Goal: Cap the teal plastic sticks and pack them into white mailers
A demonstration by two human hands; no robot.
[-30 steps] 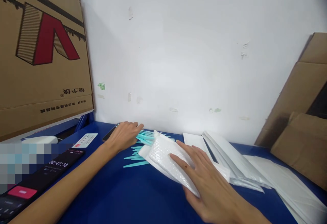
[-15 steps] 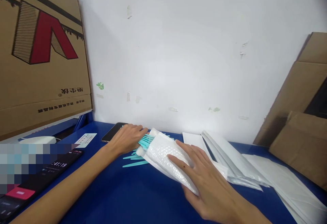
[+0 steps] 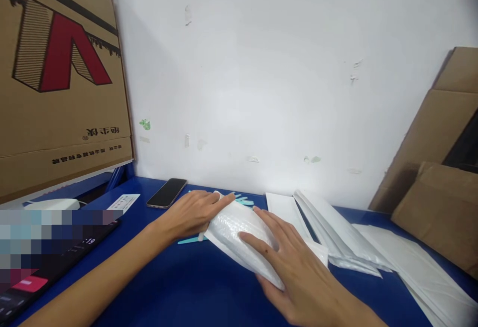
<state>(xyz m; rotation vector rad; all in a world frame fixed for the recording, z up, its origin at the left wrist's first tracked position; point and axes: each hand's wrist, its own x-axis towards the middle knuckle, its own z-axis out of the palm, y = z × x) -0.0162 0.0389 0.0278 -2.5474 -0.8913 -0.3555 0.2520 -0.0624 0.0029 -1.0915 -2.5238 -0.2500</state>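
Note:
A white bubble mailer [image 3: 242, 230] bulges between my two hands over the blue table. My left hand [image 3: 196, 212] is closed on its far left end, covering the opening. Wrapped round the near right part of the mailer is my right hand [image 3: 287, 262], its thumb underneath and fingers across the top. Teal sticks [image 3: 244, 201] lie on the table behind the mailer, and another teal stick [image 3: 188, 241] shows below my left hand. Whatever is inside the mailer is hidden.
White mailers [image 3: 336, 232] lie in a pile at the right, beside brown cardboard [image 3: 436, 207]. A phone [image 3: 167, 192] and a card [image 3: 125, 203] rest at the left, near a dark screen [image 3: 70, 252]. A large carton [image 3: 70, 118] stands behind them.
The teal sticks that stuck out of the mailer's opening no longer show there. My left hand has moved over the opening and closed on the mailer's end, and the phone is more exposed.

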